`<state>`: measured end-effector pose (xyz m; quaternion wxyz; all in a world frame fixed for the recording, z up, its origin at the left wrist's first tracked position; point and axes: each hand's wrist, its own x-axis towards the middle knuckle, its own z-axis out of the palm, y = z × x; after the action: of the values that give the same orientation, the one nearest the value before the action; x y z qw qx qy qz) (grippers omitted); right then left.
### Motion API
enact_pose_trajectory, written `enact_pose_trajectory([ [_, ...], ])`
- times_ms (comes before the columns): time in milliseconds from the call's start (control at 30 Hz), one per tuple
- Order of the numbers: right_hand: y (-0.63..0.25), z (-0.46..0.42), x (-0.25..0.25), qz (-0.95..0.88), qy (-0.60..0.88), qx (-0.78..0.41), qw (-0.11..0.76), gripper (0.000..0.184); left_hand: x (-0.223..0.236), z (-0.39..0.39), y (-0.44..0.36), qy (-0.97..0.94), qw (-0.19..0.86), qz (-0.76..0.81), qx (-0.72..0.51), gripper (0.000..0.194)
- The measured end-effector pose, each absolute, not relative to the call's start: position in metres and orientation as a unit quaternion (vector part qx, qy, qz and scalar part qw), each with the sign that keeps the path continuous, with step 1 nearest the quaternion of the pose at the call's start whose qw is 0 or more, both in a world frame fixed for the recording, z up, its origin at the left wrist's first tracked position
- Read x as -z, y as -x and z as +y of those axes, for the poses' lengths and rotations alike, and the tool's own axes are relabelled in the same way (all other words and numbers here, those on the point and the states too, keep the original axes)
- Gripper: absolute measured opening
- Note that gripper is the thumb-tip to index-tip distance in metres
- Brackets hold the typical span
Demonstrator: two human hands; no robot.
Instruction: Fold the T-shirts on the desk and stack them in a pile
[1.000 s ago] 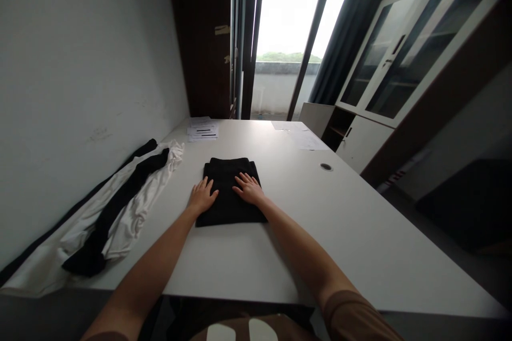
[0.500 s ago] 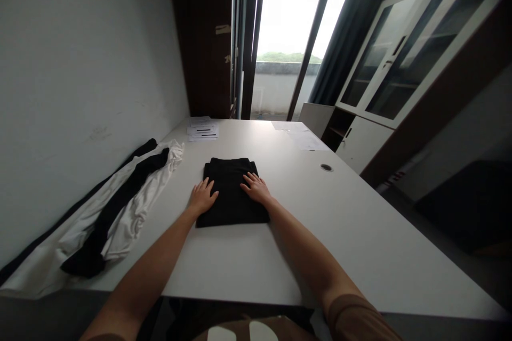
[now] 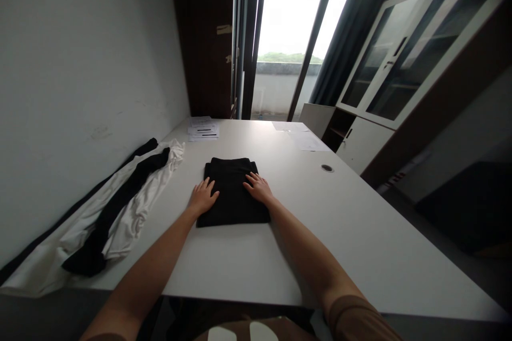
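Shifting outward from its place a second ago, the right hand (image 3: 259, 188) is now resting by the right edge of a folded black cloth (image 3: 232, 208), while the left hand (image 3: 202, 197) is holding its place on the opposite edge. Nearest the camera, a brown sleeve (image 3: 354, 319) is covering the upper right arm, with both forearms reaching over the white bench (image 3: 224, 272). Fingers of both hands are lying spread and flat on the fabric, pinching nothing. The cloth is sitting in mid-bench, its stepped far edge showing more than one layer; outward drag from one palm without matching pressure from the other could be skewing those layers or raising a crease. To the left, loose black and white garments (image 3: 136, 218) are trailing along the wall to the near edge, where a swing of the left forearm could be tugging them off. Farther back, a round cable hole (image 3: 327, 168) is breaking the surface at right, papers (image 3: 203, 130) are lying at the far left corner, and daylight is coming through a glass door (image 3: 292, 16) beyond
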<state>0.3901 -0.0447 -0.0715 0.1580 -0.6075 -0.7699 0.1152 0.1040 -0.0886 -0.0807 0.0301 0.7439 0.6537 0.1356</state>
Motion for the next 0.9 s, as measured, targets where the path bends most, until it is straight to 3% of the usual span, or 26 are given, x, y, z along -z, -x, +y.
enact_pose_trajectory([
  [900, -0.3892, -0.0505, 0.072, -0.771, 0.601, -0.105, 0.184, 0.056, 0.0805, -0.0889, -0.1043, -0.745, 0.025, 0.653, -0.13, 0.062],
])
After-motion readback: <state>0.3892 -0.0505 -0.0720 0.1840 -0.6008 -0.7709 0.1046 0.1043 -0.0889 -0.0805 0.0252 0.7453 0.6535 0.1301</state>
